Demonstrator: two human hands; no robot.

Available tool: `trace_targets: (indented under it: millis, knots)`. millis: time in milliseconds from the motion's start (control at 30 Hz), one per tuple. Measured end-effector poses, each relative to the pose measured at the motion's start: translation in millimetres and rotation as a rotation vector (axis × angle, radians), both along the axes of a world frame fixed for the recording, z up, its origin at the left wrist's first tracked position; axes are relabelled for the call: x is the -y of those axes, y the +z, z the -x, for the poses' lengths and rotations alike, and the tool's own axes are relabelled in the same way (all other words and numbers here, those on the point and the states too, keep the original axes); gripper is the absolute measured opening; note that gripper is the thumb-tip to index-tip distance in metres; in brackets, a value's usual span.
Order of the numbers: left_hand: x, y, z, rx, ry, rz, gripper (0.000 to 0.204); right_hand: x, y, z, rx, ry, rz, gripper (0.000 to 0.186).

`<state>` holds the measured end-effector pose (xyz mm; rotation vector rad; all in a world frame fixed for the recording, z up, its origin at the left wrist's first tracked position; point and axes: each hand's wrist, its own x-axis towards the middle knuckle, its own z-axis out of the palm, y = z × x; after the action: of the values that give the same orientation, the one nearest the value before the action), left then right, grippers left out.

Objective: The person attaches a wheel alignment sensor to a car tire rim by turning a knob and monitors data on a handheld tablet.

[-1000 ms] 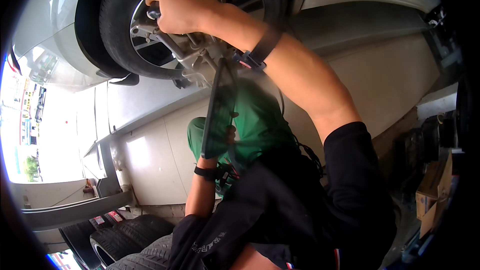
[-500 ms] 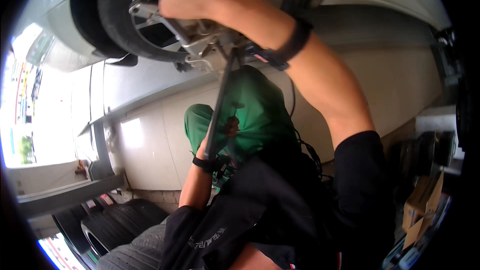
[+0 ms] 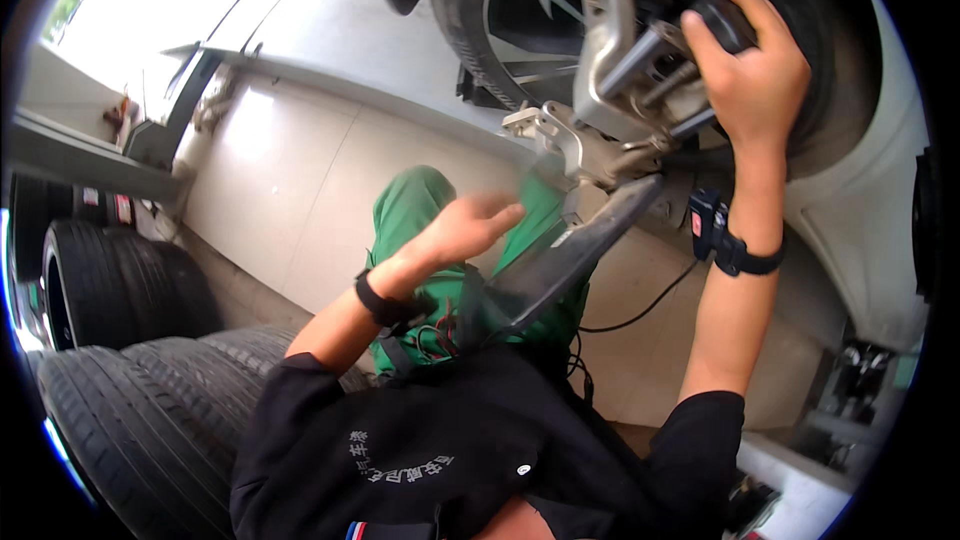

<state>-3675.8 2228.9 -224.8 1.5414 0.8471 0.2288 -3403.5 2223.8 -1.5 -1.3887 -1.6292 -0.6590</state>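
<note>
My right hand [image 3: 755,70] is wrapped around a black knob [image 3: 722,20] on a silver metal wheel clamp [image 3: 605,70]. The clamp sits against the spoked rim of a car wheel [image 3: 460,15]. A dark flat panel [image 3: 580,255] juts from the clamp's lower end toward my body, its near part smeared by motion. Left of that panel is my left hand [image 3: 465,227], apart from it and above my green trouser leg. Its fingers reach out to the right, slightly blurred, with nothing seen in them. A strap with a small black device [image 3: 708,225] circles my right wrist.
Several loose tyres [image 3: 140,420] lie at the lower left. A grey metal lift beam [image 3: 90,150] runs along the left side. The white car body [image 3: 850,200] curves down the right. Beneath me is a tiled floor [image 3: 290,190], and a black cable [image 3: 640,315] hangs by my leg.
My view has swung, so the wheel and clamp appear further right. The panel shows more of its face. My left hand has risen from low by my leg, and my right hand remains at the clamp.
</note>
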Motion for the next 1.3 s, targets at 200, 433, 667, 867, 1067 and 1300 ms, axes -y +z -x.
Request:
trace_targets:
  millis: [200,433,667,867,1067,1300]
  knots:
    - [-12.5,-13.4,37.7,0.104,0.352,-0.241,0.045,-2.7,2.2,11.9,-0.061,-0.039,0.080,0.028]
    - [-37.0,-45.2,-71.9,-0.015,0.196,-0.484,0.075,1.4,-0.5,11.3,-0.087,-0.086,0.124,0.030]
    - [-57.3,-52.4,-112.8,-0.060,0.090,-0.219,0.101,3.9,-4.4,15.7,-0.089,-0.046,0.095,0.031]
    - [-69.0,-57.4,-134.0,-0.018,0.179,0.044,0.112,6.4,-0.7,16.8,-0.041,-0.082,0.067,0.032]
    - [-84.0,-94.3,-140.0,0.015,0.196,-0.047,0.099,-1.0,-2.0,22.7,-0.081,-0.064,0.061,0.033]
    - [-73.0,-77.0,-142.1,0.037,0.252,-0.009,0.086,11.6,-2.9,20.1,-0.040,-0.147,0.045,0.034]
